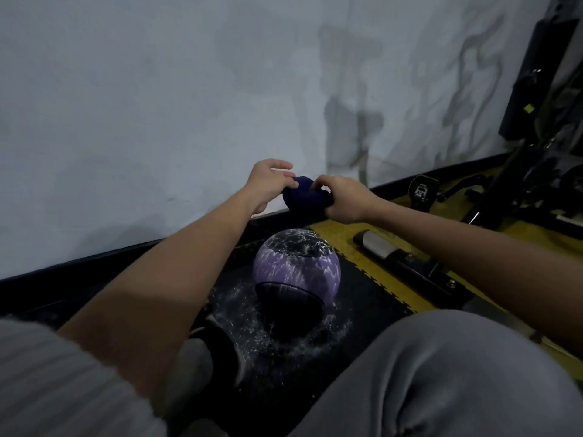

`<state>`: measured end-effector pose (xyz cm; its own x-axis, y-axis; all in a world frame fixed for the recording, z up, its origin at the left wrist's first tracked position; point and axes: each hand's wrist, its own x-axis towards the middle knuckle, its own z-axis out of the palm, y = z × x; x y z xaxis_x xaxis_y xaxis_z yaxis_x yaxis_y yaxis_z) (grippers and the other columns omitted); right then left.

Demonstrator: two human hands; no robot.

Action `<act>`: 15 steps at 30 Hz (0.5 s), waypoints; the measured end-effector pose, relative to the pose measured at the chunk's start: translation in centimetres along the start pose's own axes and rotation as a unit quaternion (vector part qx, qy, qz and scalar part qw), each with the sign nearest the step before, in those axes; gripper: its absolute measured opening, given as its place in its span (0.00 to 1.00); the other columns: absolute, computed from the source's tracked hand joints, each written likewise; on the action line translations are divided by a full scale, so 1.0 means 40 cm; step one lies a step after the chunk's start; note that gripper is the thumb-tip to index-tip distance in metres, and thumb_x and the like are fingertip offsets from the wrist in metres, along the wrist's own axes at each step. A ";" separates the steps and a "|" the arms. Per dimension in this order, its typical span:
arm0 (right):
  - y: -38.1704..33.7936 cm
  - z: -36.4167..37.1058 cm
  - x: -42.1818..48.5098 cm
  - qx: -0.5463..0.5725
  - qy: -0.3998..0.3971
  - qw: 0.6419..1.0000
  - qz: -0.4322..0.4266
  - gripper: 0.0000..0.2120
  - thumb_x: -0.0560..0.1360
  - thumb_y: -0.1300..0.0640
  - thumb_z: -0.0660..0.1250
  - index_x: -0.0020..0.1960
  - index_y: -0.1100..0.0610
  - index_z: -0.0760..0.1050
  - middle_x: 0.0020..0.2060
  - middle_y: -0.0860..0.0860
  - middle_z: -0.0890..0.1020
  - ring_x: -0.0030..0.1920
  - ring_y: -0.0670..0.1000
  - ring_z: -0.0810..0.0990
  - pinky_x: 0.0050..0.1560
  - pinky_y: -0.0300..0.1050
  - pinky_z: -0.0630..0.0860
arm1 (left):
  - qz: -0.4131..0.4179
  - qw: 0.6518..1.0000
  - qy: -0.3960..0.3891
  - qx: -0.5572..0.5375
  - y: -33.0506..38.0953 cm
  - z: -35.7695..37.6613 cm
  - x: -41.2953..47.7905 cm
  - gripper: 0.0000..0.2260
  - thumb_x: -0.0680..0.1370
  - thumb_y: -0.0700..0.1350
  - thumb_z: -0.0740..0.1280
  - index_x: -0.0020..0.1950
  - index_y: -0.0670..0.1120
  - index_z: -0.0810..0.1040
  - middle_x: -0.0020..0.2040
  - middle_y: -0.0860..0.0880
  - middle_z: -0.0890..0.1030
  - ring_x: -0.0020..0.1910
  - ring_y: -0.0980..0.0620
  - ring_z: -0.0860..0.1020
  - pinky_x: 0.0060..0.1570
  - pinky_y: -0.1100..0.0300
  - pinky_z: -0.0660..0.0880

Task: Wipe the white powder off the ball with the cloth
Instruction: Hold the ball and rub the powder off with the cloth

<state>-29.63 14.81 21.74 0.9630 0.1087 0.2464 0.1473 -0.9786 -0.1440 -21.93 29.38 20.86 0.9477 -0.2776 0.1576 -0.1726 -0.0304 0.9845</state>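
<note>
1. Head view: ball (296, 266), purple/black, sits on black mat (362, 279) between person's knees, near the wall. White powder streaks cover its top & sides; more is scattered on mat round it.
2. Cloth (304, 197), dark blue, bunched, held in air above & beyond ball, not touching. Left hand (268, 184) pinches its edge w/ fingertips; right hand (344, 200) has fingers curled round its bulk.
3. Progress: judged approx. nil. Powder cover looks heavy, so whole ball is left to wipe.
4. Writing: label on black equipment (421, 190) at right, too blurred to read. None seen on ball.
</note>
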 end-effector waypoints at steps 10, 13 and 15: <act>0.026 0.069 -0.040 -0.022 -0.021 0.999 0.030 0.14 0.69 0.62 0.66 0.53 0.58 0.67 0.50 0.56 0.71 0.47 0.55 0.71 0.44 0.44 0.67 | -0.108 0.987 -0.090 -0.081 -0.066 0.015 -0.005 0.10 0.72 0.27 0.66 0.46 0.41 0.74 0.42 0.44 0.78 0.40 0.52 0.78 0.36 0.67 0.78; 0.036 0.047 -0.064 -0.004 -0.068 0.995 0.072 0.13 0.72 0.65 0.64 0.51 0.57 0.62 0.45 0.54 0.72 0.42 0.54 0.73 0.39 0.44 0.68 | -0.119 0.985 -0.120 -0.039 -0.080 0.008 -0.019 0.08 0.75 0.31 0.65 0.46 0.44 0.75 0.42 0.46 0.78 0.41 0.53 0.78 0.40 0.66 0.78; 0.060 0.028 -0.081 -0.015 -0.078 0.993 0.091 0.13 0.72 0.65 0.63 0.53 0.58 0.62 0.45 0.57 0.75 0.41 0.55 0.75 0.38 0.47 0.71 | -0.126 0.984 -0.122 0.028 -0.092 -0.014 -0.025 0.07 0.76 0.34 0.65 0.45 0.47 0.75 0.43 0.48 0.79 0.42 0.55 0.78 0.45 0.63 0.76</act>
<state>-32.15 12.29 19.51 0.9966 -0.0466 0.0681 -0.0365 -0.9891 -0.1425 -22.09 30.29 17.11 0.8712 -0.4761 -0.1198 0.0381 -0.1776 0.9834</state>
